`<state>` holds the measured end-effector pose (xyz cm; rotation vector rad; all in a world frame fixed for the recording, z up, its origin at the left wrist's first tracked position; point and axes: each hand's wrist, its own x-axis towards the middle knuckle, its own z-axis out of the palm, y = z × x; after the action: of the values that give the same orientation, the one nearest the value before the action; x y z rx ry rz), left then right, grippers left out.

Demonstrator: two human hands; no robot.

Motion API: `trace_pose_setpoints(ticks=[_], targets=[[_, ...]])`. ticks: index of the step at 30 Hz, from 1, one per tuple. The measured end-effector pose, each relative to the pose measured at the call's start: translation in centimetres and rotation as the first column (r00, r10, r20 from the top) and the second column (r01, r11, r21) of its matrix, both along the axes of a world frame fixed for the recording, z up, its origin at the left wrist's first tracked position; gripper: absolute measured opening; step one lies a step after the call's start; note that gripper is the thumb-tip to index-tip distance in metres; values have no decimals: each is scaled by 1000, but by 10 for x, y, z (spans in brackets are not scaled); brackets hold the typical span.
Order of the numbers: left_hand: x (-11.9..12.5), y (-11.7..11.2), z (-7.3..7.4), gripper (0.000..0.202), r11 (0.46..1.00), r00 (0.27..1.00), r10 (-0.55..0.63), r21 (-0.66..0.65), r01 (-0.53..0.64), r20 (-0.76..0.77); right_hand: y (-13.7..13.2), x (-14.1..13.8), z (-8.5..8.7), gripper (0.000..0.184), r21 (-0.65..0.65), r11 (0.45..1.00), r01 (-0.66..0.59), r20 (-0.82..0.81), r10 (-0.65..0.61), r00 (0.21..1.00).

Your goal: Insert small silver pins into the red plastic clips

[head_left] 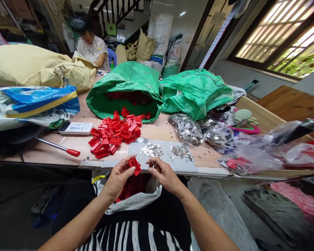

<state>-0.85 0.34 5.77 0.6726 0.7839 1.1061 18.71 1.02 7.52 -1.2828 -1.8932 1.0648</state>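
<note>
Between the thumb and fingers of my left hand [117, 179] is a red plastic part [135, 166], shaped like a small open housing, tilted above the table's front edge. My right hand [163, 174] is pinched close beside it, its fingertips around something too small to make out. Under both hands a white bag [138, 204] lies open on my lap, with red parts [132, 188] inside. A heap of red plastic parts [112, 134] lies on the table ahead. Just beyond my hands, flat silvery metal pieces [151, 150] and a second pile of small metal pieces [181, 152] rest on a grey sheet [167, 164].
Behind the heap a green woven sack [125, 75] gapes open with red parts inside; another green sack [196, 90] is beside it. Clear bags of metal pieces [187, 129] lie right. A red-tipped lever [73, 152] and a white device [77, 128] are left. A person [94, 48] sits across.
</note>
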Motion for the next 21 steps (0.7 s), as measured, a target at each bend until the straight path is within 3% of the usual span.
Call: trace_pose_setpoints(ticks=[7,13,17,21], targets=[[3,1,0,46,1000,1000,1,-25,0,11,-3,-14,-5,19,261,951,-164,147,129,981],[1,-1,1,50,999,999,-23,-37,22,-33,-2,-17,-12,14,355,913,-200,191,139,972],[1,-1,0,49,998,999,-13,-60,10,-45,-2,-14,-16,9,364,925,-113,93,85,992],[2,-1,-1,48,996,998,25,-81,-29,-58,2,-1,-20,9,326,940,98,103,-138,985]])
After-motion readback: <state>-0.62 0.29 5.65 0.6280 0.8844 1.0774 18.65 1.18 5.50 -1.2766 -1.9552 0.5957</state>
